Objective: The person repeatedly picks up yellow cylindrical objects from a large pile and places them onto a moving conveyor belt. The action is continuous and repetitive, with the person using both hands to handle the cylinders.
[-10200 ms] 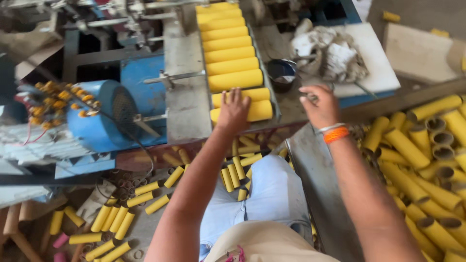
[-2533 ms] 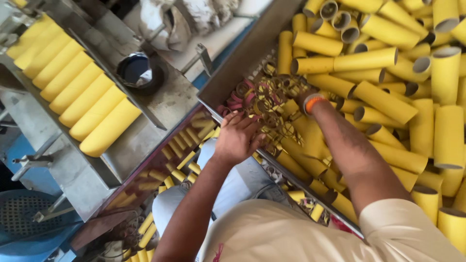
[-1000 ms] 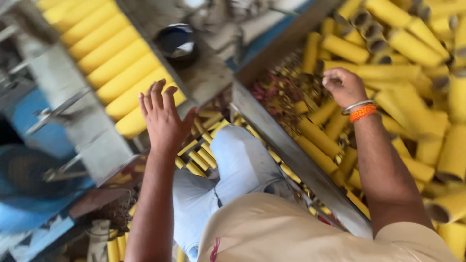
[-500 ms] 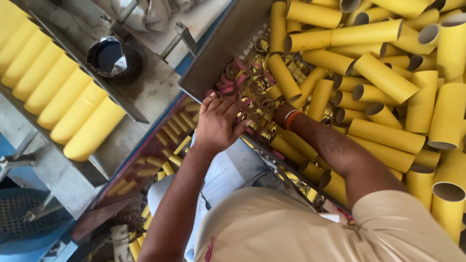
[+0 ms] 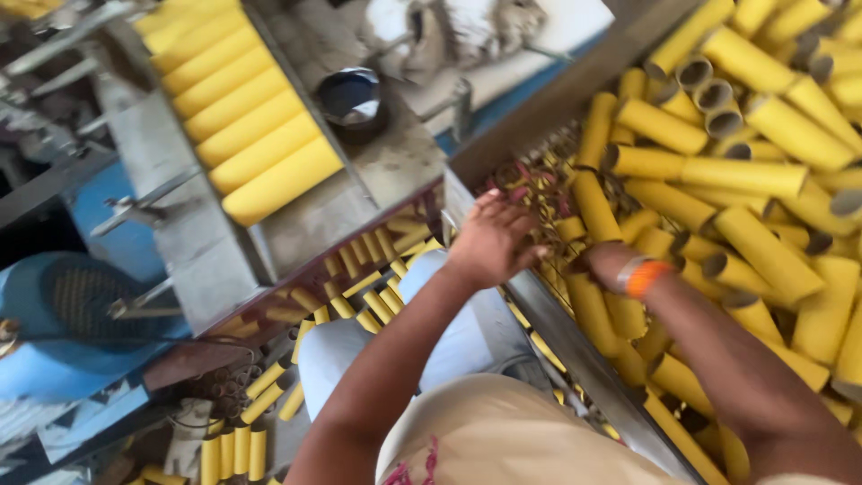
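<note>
Left hand (image 5: pixel 489 242): reaches over the metal edge of the bin (image 5: pixel 575 337), fingers spread loosely over the tangle of small rings (image 5: pixel 530 184); whether a fingertip pinches anything, I cannot tell; blur hides it.
Right hand (image 5: pixel 603 262): buried among the tubes, only its back and the orange wristband (image 5: pixel 645 277) show; fingers hidden, so their state cannot be told.
Small rings: a reddish and gold heap at the near corner of the bin, just beside both hands, half under the tubes.
Yellow tubes in the bin (image 5: pixel 759 175): a loose, crossing pile of hollow cardboard cylinders, open grey ends facing every way.
Tubes on the machine tray (image 5: pixel 242 130): a neat side-by-side row, well apart from the hands.
Dark round cup (image 5: pixel 352 97): stands on the grey plate just beside that row.
Short yellow pieces (image 5: pixel 368 287): scattered under the tray and on the floor by the blue motor housing (image 5: pixel 72 314).
Risk, pile: in my judgement the tubes leaning over the right hand could roll down once it shifts, burying the rings; the loose stacking would cause it.
Risk, edge: the left wrist lies across the bin's thin metal rim, so a quick pull might scrape it.
Risk, rings: they look tangled, so more may lift than wanted and spill to the floor.
Packages, labels, signs: none readable; the tubes are plain yellow, unmarked; a pale crumpled cloth (image 5: pixel 449 27) lies on the white surface at the top.
</note>
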